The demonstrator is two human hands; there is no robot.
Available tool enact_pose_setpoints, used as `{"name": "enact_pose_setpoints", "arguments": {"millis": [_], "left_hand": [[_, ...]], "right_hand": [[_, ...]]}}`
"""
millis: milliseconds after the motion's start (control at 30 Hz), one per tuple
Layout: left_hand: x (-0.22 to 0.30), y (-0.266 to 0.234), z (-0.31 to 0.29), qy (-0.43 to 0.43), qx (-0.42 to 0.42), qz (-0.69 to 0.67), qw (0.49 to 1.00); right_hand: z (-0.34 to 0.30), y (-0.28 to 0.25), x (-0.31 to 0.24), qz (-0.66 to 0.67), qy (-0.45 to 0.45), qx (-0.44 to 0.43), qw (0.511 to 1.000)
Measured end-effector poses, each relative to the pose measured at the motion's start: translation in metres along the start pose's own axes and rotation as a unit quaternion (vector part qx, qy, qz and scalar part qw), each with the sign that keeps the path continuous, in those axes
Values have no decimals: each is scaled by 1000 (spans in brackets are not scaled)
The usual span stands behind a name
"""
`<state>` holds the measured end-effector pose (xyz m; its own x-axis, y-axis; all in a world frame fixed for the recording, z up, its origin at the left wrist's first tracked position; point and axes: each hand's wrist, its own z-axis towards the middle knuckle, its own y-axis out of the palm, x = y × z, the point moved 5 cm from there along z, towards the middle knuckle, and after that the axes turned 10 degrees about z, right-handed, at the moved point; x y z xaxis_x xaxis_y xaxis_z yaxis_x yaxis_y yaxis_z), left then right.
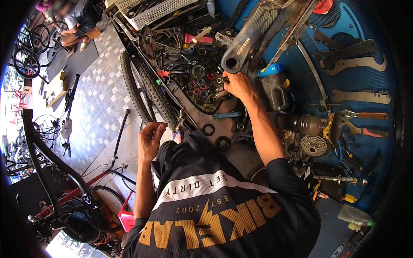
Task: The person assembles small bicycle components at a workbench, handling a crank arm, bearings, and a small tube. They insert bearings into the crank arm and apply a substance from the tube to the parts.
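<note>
My right hand (239, 86) reaches in just below the round end of a dark crank arm (243, 47). Its fingers are closed at the tips around something small and dark that I cannot make out. Beside it, on a tray (220, 103), lie several rings, bearings and small metal parts, among them a green ring (198, 71) and a red ring (210, 76). My left hand (150, 138) is raised near a knobbly bicycle tire (155, 88), its fingers curled in. Whatever that hand may hold is hidden.
A white plastic basket (158, 15) stands at the back. Wrenches (360, 97) and pliers (365, 115) hang on the blue board at right. Two black rings (223, 143) and a cassette (313, 145) lie nearer. A black bike frame (51, 150) is at left; another person (79, 26) sits far back.
</note>
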<state>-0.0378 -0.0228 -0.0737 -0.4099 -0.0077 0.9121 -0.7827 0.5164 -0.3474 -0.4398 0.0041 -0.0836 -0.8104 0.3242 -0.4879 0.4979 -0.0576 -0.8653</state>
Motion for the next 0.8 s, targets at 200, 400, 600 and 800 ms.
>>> {"name": "enact_pose_setpoints", "arguments": {"millis": [200,400,600,800], "left_hand": [[16,7,8,3,-26,2,1000],[54,40,33,50,-73,-83,993],[95,85,66,40,-120,-163,978],[110,96,64,17,-182,-247,952]], "right_hand": [[-9,-35,-16,-21,29,38,999],[-38,-66,-57,44,-69,67,994],[-77,-79,-108,123,-104,61,985],[-102,-86,-145,167,-155,89,970]]}}
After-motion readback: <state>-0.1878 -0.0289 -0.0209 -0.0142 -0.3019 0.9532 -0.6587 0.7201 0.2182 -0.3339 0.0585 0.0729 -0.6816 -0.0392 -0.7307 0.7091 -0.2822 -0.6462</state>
